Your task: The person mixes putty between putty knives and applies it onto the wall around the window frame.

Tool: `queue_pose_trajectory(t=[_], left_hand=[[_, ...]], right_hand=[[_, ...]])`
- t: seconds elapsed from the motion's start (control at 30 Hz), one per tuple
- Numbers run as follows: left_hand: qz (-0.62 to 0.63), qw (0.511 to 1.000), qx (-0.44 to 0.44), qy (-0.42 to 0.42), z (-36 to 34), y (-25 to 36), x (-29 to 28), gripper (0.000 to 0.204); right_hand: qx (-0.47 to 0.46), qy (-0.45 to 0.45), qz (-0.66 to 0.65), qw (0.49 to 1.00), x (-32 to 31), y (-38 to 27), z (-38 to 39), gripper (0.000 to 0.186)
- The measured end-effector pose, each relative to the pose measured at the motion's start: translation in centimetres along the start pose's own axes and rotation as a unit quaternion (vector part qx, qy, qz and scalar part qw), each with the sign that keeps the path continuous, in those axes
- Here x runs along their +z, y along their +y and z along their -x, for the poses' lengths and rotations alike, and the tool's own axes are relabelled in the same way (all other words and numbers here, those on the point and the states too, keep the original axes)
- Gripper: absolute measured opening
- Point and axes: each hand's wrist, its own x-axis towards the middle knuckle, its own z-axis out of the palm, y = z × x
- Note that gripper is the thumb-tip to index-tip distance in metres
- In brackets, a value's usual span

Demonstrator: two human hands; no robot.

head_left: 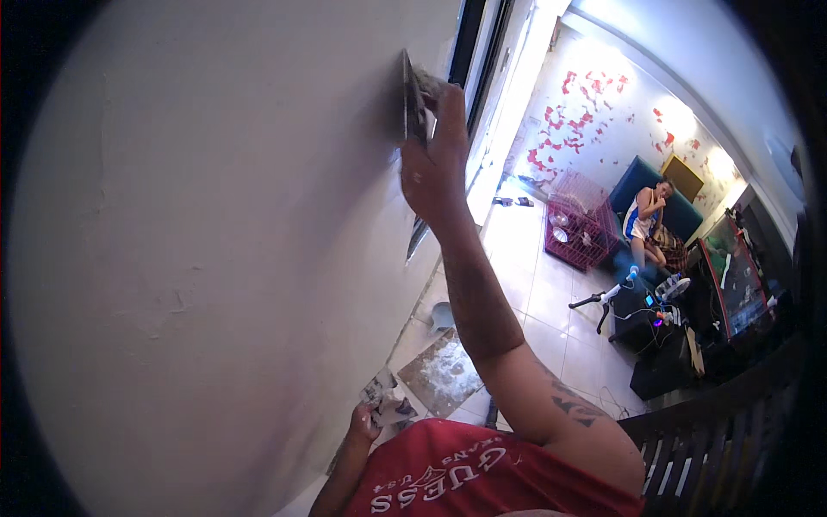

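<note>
My right hand grips a flat metal trowel held edge-on at the pale wall, high up beside the dark-edged window or door frame; its shadow falls on the wall. Low down, my left hand holds a flat, smeared scraper or board with whitish material on it, close to the wall. Faint cracks and uneven patches mark the wall's left part.
A board with white powder and a grey container lie on the tiled floor. At right are a pink wire cage, a seated person on a teal sofa, cluttered electronics and a dark slatted bench.
</note>
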Motion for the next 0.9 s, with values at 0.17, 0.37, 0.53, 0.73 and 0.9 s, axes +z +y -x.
queue_pose_trajectory(t=[0.17,0.37,0.53,0.73,0.9], left_hand=[[0.229,0.973,-0.029,-0.023,-0.1,3.2,4.2,0.029],[0.222,0.973,-0.052,0.027,0.0,0.9,1.1,0.028],[0.223,0.971,-0.068,0.052,0.0,0.5,2.3,0.028],[-0.097,0.993,0.061,0.040,1.2,2.2,2.9,0.028],[-0.109,0.991,0.070,0.022,0.5,4.0,5.2,0.029]], right_hand=[[-0.003,0.107,0.064,0.992,-4.7,7.7,-2.0,0.043],[0.045,0.091,0.064,0.993,-2.1,11.3,-5.1,0.040],[0.005,0.091,0.144,0.985,-0.1,9.9,-3.6,0.044],[0.033,-0.018,0.048,0.998,-0.7,1.5,0.9,0.044],[-0.095,0.122,0.116,0.981,-3.9,7.2,-3.6,0.045]])
